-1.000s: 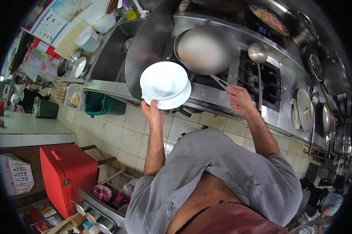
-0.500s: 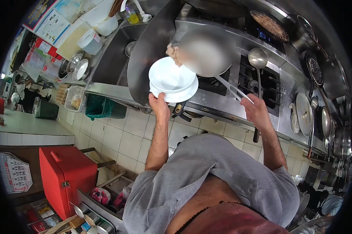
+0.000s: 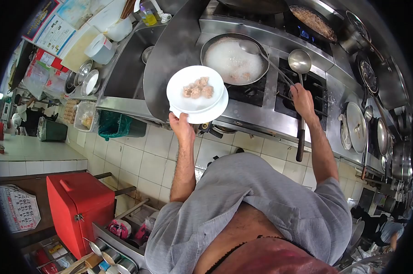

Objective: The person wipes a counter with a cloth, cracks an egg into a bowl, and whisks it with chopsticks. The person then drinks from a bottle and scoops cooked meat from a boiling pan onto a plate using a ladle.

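My left hand grips the near edge of a white plate, thumb on top. On that plate rests a white bowl holding several pale brown cooked chunks, probably meat. My right hand is closed around the upper handle of a metal ladle. The ladle's head lies at the far right side of a wide pan, partly in foamy whitish liquid. A few brownish bits show near the pan's front. Foam hides what is deeper in the pan.
A second ladle with a dark grip lies across the burner to the right. Behind, a pan of brown food sits over a blue flame. A curved metal shield separates stove and sink. Flat lids lie right.
Chunks that were at the bowl's far edge now lie inside it. The ladle has moved back over the pan, and my right hand has risen slightly. The bowl and plate shifted slightly left.
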A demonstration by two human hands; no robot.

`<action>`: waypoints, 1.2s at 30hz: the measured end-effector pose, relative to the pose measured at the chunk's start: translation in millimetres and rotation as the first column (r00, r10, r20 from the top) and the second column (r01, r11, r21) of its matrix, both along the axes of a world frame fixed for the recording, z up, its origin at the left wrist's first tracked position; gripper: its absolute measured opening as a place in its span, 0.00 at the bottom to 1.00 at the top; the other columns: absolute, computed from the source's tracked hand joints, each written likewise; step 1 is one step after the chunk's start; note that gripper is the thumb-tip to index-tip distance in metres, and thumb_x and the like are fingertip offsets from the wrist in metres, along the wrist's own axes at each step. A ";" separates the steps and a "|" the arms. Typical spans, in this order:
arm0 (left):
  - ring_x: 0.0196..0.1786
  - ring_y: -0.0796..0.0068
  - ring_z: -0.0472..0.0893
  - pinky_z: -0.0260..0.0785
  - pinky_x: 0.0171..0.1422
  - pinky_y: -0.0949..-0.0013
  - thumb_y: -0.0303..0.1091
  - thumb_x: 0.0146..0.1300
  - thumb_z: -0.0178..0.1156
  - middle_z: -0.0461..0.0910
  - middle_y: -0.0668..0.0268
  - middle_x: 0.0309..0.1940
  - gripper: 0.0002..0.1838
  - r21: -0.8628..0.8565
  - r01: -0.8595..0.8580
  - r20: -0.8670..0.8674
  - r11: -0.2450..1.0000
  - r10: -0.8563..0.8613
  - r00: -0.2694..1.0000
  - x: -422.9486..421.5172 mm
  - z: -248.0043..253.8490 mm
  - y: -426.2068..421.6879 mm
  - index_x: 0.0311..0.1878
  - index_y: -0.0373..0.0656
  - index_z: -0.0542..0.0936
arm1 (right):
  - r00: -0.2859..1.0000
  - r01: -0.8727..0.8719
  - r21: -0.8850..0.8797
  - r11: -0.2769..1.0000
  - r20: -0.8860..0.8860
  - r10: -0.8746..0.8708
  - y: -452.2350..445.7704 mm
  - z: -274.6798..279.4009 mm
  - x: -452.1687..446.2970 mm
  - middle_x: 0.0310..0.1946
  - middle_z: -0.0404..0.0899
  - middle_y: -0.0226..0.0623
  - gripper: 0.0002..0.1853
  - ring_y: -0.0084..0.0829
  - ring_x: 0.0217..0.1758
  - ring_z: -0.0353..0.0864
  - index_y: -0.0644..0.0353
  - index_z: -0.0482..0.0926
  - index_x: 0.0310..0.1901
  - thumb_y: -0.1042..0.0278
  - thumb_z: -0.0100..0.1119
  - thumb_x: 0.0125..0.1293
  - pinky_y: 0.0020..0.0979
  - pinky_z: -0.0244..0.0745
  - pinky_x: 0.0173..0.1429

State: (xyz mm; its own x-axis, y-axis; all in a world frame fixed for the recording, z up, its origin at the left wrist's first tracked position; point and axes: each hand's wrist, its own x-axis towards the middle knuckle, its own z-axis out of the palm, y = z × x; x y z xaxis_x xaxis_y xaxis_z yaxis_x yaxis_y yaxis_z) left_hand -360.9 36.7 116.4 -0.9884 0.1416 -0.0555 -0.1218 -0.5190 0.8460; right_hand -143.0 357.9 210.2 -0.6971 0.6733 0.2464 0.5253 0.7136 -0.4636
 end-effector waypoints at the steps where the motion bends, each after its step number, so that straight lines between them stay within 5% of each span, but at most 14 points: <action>1: 0.42 0.72 0.76 0.72 0.47 0.69 0.19 0.52 0.54 0.73 0.61 0.40 0.12 -0.001 -0.002 0.001 1.000 0.002 1.000 3.4 4.4 -2.7 0.40 0.37 0.65 | 1.000 -0.002 -0.001 1.000 0.001 0.002 10.7 -5.1 -1.5 0.23 0.73 0.56 0.14 0.59 0.31 0.72 0.63 0.71 0.31 0.60 0.49 0.66 0.48 0.66 0.32; 3: 0.43 0.71 0.77 0.72 0.48 0.68 0.18 0.53 0.53 0.73 0.61 0.40 0.12 -0.013 -0.006 0.021 1.000 0.006 1.000 8.3 12.5 -7.3 0.40 0.37 0.65 | 0.994 -0.098 -0.014 0.995 -0.042 0.097 28.4 -10.8 -4.3 0.24 0.74 0.56 0.14 0.59 0.30 0.73 0.65 0.72 0.31 0.60 0.48 0.65 0.47 0.67 0.33; 4: 0.43 0.71 0.77 0.72 0.48 0.68 0.18 0.53 0.53 0.73 0.61 0.40 0.12 -0.017 -0.007 0.022 1.000 0.007 1.000 8.7 10.8 -10.4 0.40 0.37 0.65 | 0.991 -0.128 -0.067 0.990 -0.044 0.125 36.0 -11.0 -3.7 0.18 0.73 0.47 0.14 0.49 0.20 0.73 0.65 0.72 0.30 0.61 0.49 0.65 0.42 0.67 0.26; 5: 0.43 0.71 0.77 0.72 0.48 0.68 0.18 0.54 0.53 0.73 0.61 0.40 0.12 -0.016 -0.020 0.014 1.000 0.020 1.000 8.6 7.6 -13.3 0.41 0.37 0.65 | 0.991 -0.131 -0.069 0.989 -0.044 0.128 41.9 -11.5 -4.7 0.18 0.73 0.47 0.14 0.49 0.20 0.73 0.65 0.72 0.30 0.61 0.49 0.65 0.42 0.67 0.26; 7: 0.43 0.71 0.77 0.72 0.49 0.68 0.18 0.55 0.53 0.73 0.60 0.41 0.12 -0.022 -0.036 0.012 0.999 0.036 0.999 12.3 5.9 -17.8 0.41 0.37 0.65 | 0.997 0.043 -0.595 0.803 0.078 0.004 42.3 6.8 -4.8 0.13 0.65 0.30 0.13 0.28 0.13 0.65 0.62 0.71 0.27 0.61 0.51 0.63 0.31 0.59 0.17; 8: 0.43 0.71 0.77 0.72 0.49 0.68 0.18 0.55 0.53 0.73 0.60 0.41 0.11 -0.020 -0.041 0.019 0.999 0.042 0.999 13.7 7.4 -19.2 0.41 0.37 0.65 | 1.000 -0.008 -0.725 0.689 0.000 0.011 38.3 14.2 -4.1 0.13 0.57 0.20 0.12 0.15 0.13 0.54 0.58 0.70 0.26 0.61 0.53 0.62 0.23 0.48 0.14; 14: 0.43 0.71 0.77 0.73 0.48 0.68 0.19 0.56 0.53 0.73 0.60 0.41 0.11 -0.012 -0.067 -0.003 0.998 0.067 0.998 14.3 0.9 -25.1 0.42 0.37 0.65 | 0.998 -0.035 -0.906 0.421 -0.013 0.054 27.3 28.6 -9.7 0.12 0.51 0.16 0.11 0.11 0.11 0.46 0.57 0.68 0.26 0.62 0.54 0.62 0.20 0.41 0.14; 21: 0.43 0.71 0.77 0.73 0.48 0.68 0.18 0.54 0.52 0.73 0.61 0.40 0.12 -0.016 -0.105 0.002 0.994 0.105 0.994 14.6 -1.7 -28.1 0.41 0.37 0.65 | 0.998 -0.066 -0.949 0.309 -0.058 0.034 1.4 19.1 -13.2 0.12 0.51 0.16 0.10 0.12 0.11 0.45 0.58 0.68 0.27 0.63 0.53 0.63 0.20 0.39 0.14; 32: 0.43 0.71 0.77 0.73 0.49 0.68 0.19 0.54 0.53 0.73 0.60 0.41 0.13 -0.025 -0.087 0.003 0.996 0.087 0.996 10.9 0.1 -24.6 0.42 0.36 0.65 | 0.998 -0.050 -0.903 0.427 -0.066 -0.022 -50.4 25.5 -2.7 0.13 0.54 0.17 0.11 0.13 0.12 0.48 0.56 0.69 0.26 0.61 0.53 0.63 0.20 0.43 0.14; 36: 0.42 0.75 0.75 0.70 0.48 0.71 0.18 0.54 0.54 0.71 0.61 0.39 0.13 -0.018 -0.066 0.057 0.998 0.067 0.996 13.5 13.7 -21.3 0.40 0.38 0.63 | 0.997 -0.054 -0.651 0.757 0.013 0.082 -62.5 23.5 3.1 0.14 0.61 0.29 0.14 0.22 0.17 0.58 0.63 0.70 0.27 0.61 0.52 0.63 0.28 0.57 0.21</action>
State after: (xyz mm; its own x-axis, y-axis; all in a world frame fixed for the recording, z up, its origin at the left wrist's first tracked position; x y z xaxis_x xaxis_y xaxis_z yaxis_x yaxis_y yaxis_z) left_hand -347.3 15.4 130.1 -0.9906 0.0745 -0.1147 -0.1367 -0.5140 0.8468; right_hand -139.9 295.4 233.7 -0.7468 0.6122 -0.2598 0.5139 0.2833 -0.8097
